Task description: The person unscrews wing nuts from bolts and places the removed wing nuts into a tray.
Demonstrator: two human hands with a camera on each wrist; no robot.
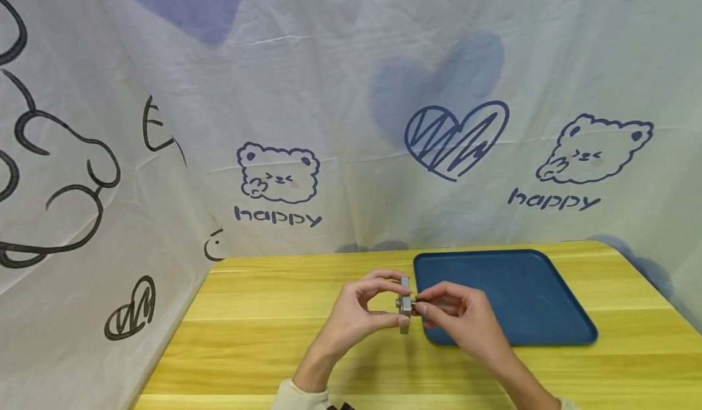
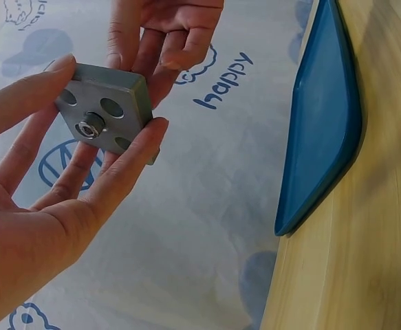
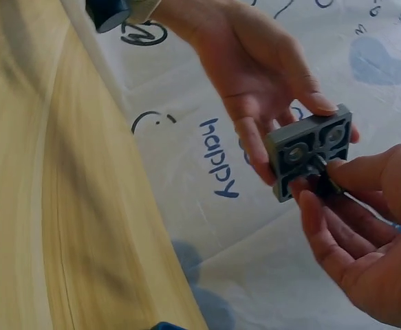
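My left hand (image 1: 359,306) holds a square grey metal plate (image 1: 405,321) by its edges, above the table. In the left wrist view the plate (image 2: 93,93) shows round holes near its corners, and a round metal end (image 2: 90,125) with a recess stands out of its middle. The ribbed back of the plate (image 3: 296,152) faces my right hand (image 1: 463,315). There my right thumb and fingers pinch a thin shaft (image 3: 318,163) at the plate's centre. A dark part at the shaft is mostly hidden by the fingers, so its kind is unclear.
A blue tray (image 1: 504,294) lies on the wood-grain table (image 1: 230,331), right of and behind the plate. Behind and to the left hangs a white cloth (image 1: 351,93) printed with bears and hearts.
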